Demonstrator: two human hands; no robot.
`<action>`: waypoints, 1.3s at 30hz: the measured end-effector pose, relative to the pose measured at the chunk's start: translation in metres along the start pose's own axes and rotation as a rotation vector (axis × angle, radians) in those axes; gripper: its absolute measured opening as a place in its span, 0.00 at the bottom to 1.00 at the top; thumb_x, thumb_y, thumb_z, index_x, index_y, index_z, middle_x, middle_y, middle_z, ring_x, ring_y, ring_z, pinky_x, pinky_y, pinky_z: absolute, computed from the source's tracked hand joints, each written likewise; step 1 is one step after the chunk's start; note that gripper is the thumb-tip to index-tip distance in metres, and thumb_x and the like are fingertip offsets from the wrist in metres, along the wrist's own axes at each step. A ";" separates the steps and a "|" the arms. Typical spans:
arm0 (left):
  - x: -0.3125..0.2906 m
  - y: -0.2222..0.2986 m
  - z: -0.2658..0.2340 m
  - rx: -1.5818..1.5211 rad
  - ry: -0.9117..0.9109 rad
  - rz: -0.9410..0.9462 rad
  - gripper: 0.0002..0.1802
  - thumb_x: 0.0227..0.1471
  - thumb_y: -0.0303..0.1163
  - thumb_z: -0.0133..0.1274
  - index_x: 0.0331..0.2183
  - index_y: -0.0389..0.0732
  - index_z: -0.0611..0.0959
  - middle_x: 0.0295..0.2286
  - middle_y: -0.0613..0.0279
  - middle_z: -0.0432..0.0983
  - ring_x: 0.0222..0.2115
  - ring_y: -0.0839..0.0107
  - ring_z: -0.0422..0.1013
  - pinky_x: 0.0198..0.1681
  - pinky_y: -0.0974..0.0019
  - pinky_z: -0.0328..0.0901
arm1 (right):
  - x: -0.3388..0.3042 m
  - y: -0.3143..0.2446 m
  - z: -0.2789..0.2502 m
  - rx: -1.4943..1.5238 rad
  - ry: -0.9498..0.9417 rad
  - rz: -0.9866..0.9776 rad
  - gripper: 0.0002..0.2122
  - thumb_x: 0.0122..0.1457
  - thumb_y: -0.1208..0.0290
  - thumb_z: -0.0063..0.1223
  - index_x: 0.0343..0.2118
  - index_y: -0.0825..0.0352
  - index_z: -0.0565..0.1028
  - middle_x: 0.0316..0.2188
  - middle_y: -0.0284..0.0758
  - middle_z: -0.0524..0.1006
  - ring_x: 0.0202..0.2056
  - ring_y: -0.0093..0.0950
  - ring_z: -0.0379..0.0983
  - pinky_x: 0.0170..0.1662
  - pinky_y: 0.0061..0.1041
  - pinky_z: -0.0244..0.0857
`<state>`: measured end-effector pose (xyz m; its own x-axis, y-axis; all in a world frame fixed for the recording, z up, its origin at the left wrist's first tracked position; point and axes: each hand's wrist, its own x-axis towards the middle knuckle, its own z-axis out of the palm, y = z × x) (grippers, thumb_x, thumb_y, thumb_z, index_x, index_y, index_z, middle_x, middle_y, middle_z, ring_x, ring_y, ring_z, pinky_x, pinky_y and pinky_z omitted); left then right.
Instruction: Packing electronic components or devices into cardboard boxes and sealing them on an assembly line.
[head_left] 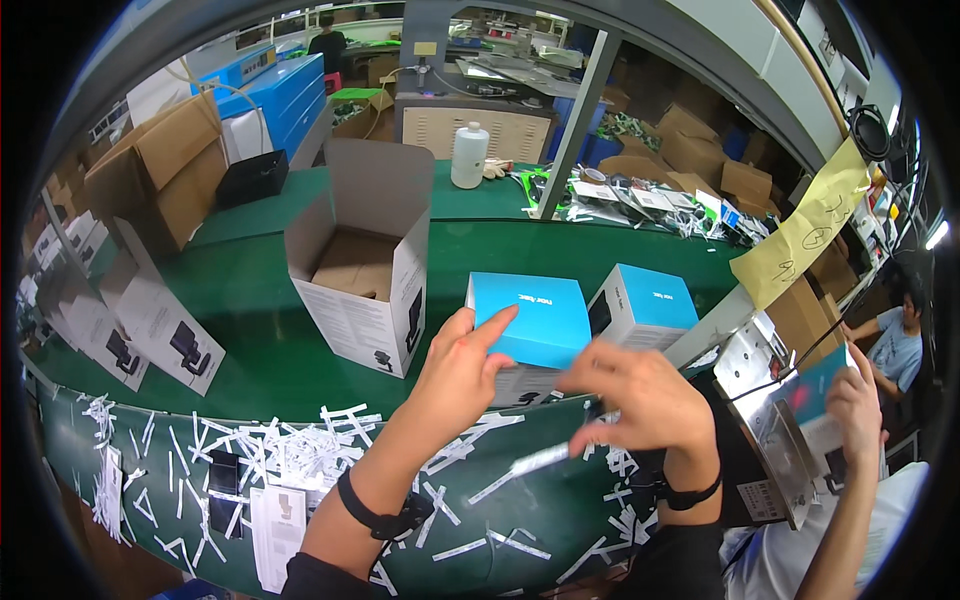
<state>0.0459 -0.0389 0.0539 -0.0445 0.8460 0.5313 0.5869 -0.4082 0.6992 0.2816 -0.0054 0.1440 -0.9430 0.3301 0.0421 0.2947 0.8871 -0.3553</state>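
Observation:
My left hand rests at the near left edge of a box with a bright blue top and white printed sides. Its index finger is stretched over the top and the thumb is apart, so the hand is open. My right hand is over the box's near right corner, its fingers bent and smeared by motion. By its thumb tip is a blurred white paper strip; whether the fingers grip it cannot be made out. A second blue-topped box stands to the right.
An open white box stands at left, with more open boxes beyond it. Cut paper strips and folded leaflets litter the near green surface. A plastic bottle stands behind. At right, a co-worker's hand holds another box.

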 end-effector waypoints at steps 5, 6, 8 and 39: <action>0.007 0.004 0.005 0.089 0.043 -0.012 0.25 0.49 0.21 0.62 0.51 0.42 0.82 0.30 0.48 0.70 0.29 0.50 0.71 0.37 0.52 0.67 | 0.009 0.053 0.036 -0.067 0.617 0.203 0.24 0.44 0.68 0.72 0.48 0.67 0.81 0.47 0.41 0.80 0.49 0.42 0.78 0.50 0.34 0.73; 0.009 0.003 0.006 0.090 0.045 -0.002 0.25 0.49 0.21 0.62 0.51 0.42 0.82 0.30 0.48 0.70 0.29 0.50 0.71 0.37 0.52 0.67 | 0.010 0.067 0.042 0.004 0.641 0.152 0.22 0.46 0.71 0.71 0.47 0.66 0.81 0.50 0.42 0.80 0.49 0.41 0.78 0.51 0.33 0.73; 0.012 -0.001 0.009 0.136 0.056 -0.031 0.22 0.49 0.25 0.64 0.49 0.43 0.84 0.29 0.50 0.70 0.29 0.51 0.70 0.36 0.53 0.67 | 0.010 0.077 0.051 0.106 0.711 0.182 0.17 0.49 0.76 0.67 0.44 0.68 0.83 0.49 0.42 0.81 0.45 0.40 0.81 0.49 0.33 0.74; -0.005 -0.041 0.059 0.081 0.196 0.511 0.25 0.42 0.23 0.65 0.47 0.36 0.85 0.50 0.57 0.78 0.56 0.45 0.70 0.64 0.36 0.55 | 0.002 0.103 0.117 0.014 1.040 -0.065 0.11 0.52 0.79 0.66 0.40 0.72 0.83 0.41 0.45 0.83 0.39 0.35 0.83 0.40 0.24 0.78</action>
<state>0.0702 -0.0064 -0.0059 0.1171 0.4641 0.8780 0.6332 -0.7160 0.2940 0.2922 0.0485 -0.0021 -0.3561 0.4026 0.8433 0.2402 0.9115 -0.3338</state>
